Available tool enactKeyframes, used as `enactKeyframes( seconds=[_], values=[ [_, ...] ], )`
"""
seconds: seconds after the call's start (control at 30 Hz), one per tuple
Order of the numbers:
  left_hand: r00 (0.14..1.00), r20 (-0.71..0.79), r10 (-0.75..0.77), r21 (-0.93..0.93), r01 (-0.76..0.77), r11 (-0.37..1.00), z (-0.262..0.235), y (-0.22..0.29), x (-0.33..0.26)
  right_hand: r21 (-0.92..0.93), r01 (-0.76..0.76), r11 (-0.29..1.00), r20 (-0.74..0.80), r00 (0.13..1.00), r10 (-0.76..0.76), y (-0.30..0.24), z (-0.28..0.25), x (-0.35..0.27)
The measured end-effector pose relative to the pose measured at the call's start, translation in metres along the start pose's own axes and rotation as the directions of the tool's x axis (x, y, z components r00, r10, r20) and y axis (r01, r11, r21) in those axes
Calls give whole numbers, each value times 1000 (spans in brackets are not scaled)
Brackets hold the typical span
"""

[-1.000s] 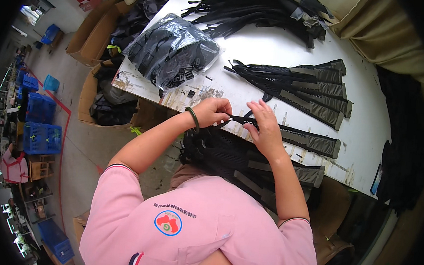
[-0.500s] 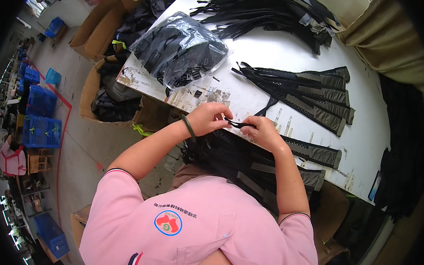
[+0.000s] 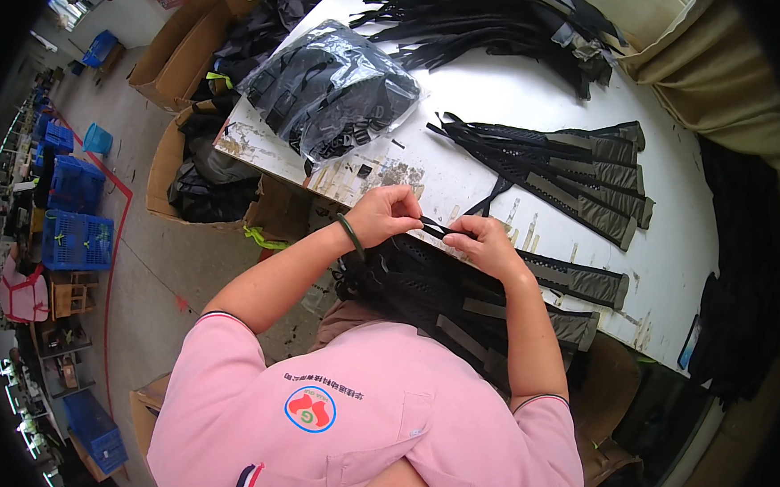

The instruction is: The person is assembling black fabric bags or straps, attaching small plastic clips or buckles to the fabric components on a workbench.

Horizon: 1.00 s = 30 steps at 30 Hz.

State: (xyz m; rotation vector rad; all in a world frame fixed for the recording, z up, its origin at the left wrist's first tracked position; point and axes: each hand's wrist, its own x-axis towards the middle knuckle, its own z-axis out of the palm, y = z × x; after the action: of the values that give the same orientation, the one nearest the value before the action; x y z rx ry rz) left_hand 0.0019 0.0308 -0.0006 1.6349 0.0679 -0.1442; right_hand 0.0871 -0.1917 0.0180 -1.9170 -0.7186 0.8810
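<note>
Over the near edge of the white table (image 3: 665, 269), my left hand (image 3: 379, 217) pinches one part of a narrow black strap (image 3: 432, 229). My right hand (image 3: 491, 250) grips the strap a short way to the right, fingers bent round it. From beyond the right hand, a black mesh strip with a grey end panel (image 3: 575, 282) lies across the table; whether it joins the held strap is hidden by the hand. More black and grey strips (image 3: 541, 329) hang below the table edge, over my lap. Farther back, several similar strips (image 3: 581, 179) lie fanned out.
A clear plastic bag of black goods (image 3: 332, 97) sits at the table's left. Behind it lies a heap of black straps (image 3: 501, 27). Cardboard boxes (image 3: 164, 172) with dark fabric stand left of the table. Black material (image 3: 746, 265) hangs at the right.
My left fingertips have drawn closer together on the strap. The loop between my hands has shifted slightly, and my right hand's fingers have moved a little. The table items stay put.
</note>
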Motion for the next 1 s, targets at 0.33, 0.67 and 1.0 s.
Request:
enactKeyframes(
  seconds=[0.33, 0.67, 1.0],
  values=[
    [979, 57, 194, 356, -202, 913, 12, 28, -4, 134, 37, 990, -109, 994, -22, 1, 6, -1],
    [995, 23, -100, 117, 97, 988, 7, 14, 3, -113, 150, 982, -236, 956, -174, 3, 10, -3],
    [998, -21, -56, -239, 50, 970, 6, 22, 2, -159, 330, 931, -368, 855, -366, -17, 36, 10]
  ],
)
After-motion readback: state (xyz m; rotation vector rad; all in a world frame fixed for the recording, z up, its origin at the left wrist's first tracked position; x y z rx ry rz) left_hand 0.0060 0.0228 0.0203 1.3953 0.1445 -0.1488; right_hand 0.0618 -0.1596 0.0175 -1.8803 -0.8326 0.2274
